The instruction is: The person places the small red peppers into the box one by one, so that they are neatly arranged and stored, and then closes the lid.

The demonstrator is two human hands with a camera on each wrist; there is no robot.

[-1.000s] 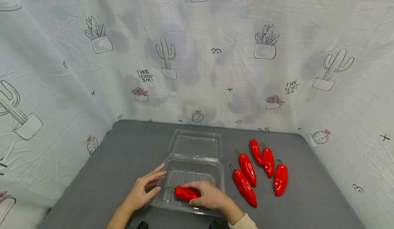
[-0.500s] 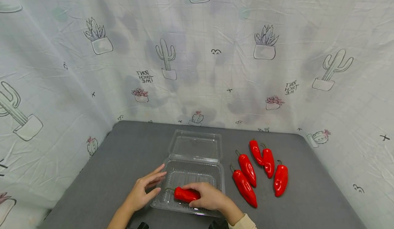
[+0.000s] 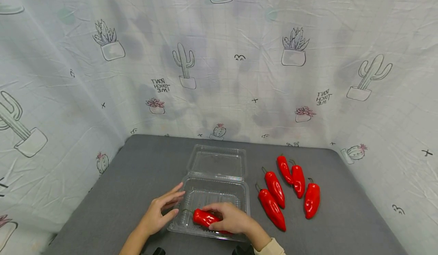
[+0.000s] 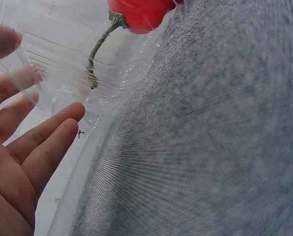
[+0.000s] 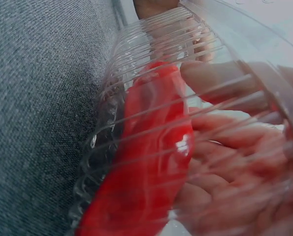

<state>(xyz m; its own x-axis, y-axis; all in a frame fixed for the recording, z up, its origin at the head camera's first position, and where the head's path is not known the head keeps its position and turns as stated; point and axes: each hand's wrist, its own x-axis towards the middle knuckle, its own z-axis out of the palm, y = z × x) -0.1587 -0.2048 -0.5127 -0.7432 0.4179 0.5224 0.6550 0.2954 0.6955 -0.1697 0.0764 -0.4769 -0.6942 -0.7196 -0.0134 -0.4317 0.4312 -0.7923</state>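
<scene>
A clear plastic clamshell box (image 3: 216, 179) lies in front of me with its lid (image 3: 219, 161) folded back. In its near part rests a red pepper (image 3: 202, 217), green stem to the left. My right hand (image 3: 230, 219) reaches into the box and holds this pepper, thumb on the near side and fingers on the far side; in the right wrist view the pepper (image 5: 146, 162) shows through the ribbed wall. My left hand (image 3: 159, 211) is at the box's left edge with fingers spread, some of them seen through the clear plastic in the left wrist view.
Several more red peppers lie loose to the right of the box, the nearest pepper (image 3: 272, 209) close to its right side. A grey cloth (image 3: 154, 160) covers the table. A pale curtain (image 3: 219, 76) printed with cacti surrounds it on three sides.
The red pepper in the right hand has turned slightly, its tip now showing below the thumb. The left hand, the box and the other peppers have stayed in place.
</scene>
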